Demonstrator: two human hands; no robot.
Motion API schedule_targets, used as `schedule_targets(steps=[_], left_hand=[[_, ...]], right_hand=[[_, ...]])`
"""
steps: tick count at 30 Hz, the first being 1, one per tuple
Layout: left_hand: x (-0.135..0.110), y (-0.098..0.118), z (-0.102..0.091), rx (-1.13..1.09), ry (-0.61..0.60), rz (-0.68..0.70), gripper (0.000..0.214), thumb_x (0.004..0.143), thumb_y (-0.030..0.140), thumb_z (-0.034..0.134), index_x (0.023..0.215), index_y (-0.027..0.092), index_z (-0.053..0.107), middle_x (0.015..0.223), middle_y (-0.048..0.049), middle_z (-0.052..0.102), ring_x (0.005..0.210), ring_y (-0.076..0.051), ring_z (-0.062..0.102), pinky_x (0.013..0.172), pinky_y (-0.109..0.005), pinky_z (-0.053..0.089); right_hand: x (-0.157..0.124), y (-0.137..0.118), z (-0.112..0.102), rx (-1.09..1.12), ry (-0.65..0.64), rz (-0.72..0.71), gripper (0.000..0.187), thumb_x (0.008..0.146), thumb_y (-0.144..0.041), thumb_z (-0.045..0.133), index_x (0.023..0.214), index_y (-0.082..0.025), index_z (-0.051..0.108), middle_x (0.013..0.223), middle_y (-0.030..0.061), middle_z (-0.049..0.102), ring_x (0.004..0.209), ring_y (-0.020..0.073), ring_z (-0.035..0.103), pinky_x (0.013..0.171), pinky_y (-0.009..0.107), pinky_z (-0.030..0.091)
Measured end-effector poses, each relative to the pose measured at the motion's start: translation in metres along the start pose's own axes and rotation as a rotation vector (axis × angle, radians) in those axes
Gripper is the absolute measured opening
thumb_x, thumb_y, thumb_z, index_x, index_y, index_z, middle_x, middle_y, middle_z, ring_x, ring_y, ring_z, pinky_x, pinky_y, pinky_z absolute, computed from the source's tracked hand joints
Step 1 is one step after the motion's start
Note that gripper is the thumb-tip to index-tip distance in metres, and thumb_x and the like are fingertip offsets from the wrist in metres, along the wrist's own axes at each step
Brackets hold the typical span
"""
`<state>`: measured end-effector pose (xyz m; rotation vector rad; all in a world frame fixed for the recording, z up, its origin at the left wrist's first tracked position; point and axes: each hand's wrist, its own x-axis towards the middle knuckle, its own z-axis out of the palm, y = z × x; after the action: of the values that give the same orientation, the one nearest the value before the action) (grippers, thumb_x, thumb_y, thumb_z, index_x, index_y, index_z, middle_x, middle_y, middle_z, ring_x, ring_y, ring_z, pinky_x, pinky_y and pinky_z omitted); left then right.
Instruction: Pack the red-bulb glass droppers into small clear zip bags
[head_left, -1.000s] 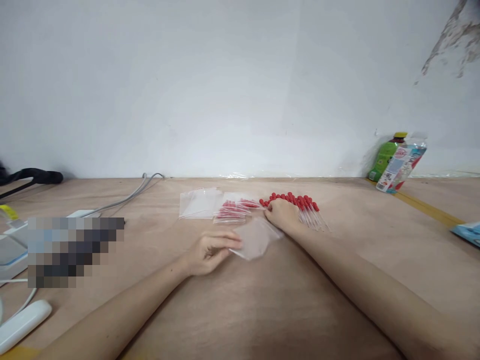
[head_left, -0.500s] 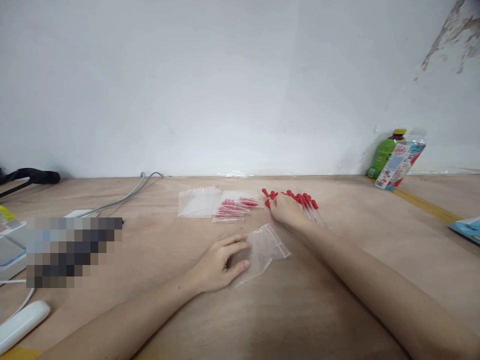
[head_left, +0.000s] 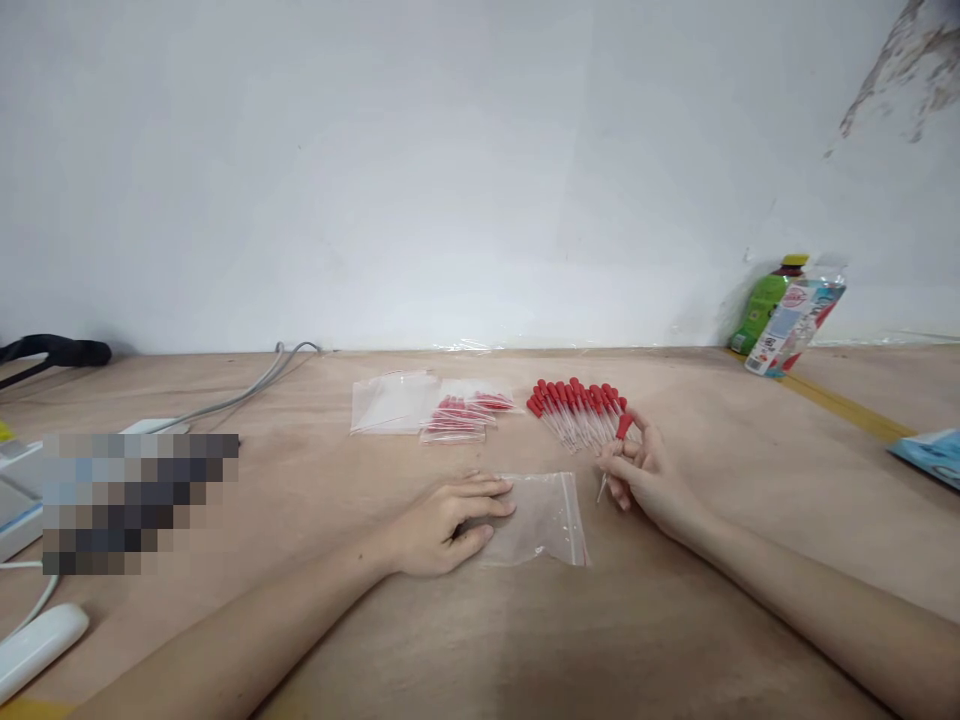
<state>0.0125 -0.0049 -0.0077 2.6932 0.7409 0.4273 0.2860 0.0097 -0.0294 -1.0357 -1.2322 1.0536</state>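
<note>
A clear zip-lock bag (head_left: 536, 515) lies flat on the table, its zip edge toward the right. My left hand (head_left: 454, 520) rests on the bag's left part, fingers stretched out. Just right of the bag, my right hand (head_left: 637, 468) pinches a dropper (head_left: 624, 427) with a red rubber bulb; the bulb points up and the clear tip slants down. Behind it several more droppers (head_left: 574, 395) lie side by side in a row, red bulbs toward the wall. To their left are filled bags (head_left: 454, 418) with red bulbs showing through, beside flat clear bags (head_left: 390, 403).
Two bottles, one green (head_left: 766, 312) and one with a white label (head_left: 795, 328), lean by the wall at right. A blue packet (head_left: 930, 455) lies at the right edge. Left are a grey cable (head_left: 247, 393), a white rounded object (head_left: 41, 650) and a blurred-out patch.
My right hand has come back from the row of droppers toward me and to the right, now with a dropper in it. The zip-lock bag has turned and lies straighter under my left hand.
</note>
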Motion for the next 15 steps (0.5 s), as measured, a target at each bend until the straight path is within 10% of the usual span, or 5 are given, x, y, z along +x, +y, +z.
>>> schedule_targets(steps=[15], left_hand=[[-0.003, -0.0012, 0.0026, 0.025, 0.027, -0.014, 0.039, 0.087, 0.021, 0.042, 0.125, 0.023, 0.046, 0.133, -0.0055, 0.041, 0.123, -0.019, 0.037, 0.104, -0.038, 0.026]], right_hand=[[0.0043, 0.0047, 0.0055, 0.133, 0.142, 0.04, 0.054, 0.064, -0.039, 0.065, 0.102, -0.025, 0.029, 0.061, -0.0075, 0.055, 0.044, 0.0094, 0.053, 0.037, 0.02, 0.046]])
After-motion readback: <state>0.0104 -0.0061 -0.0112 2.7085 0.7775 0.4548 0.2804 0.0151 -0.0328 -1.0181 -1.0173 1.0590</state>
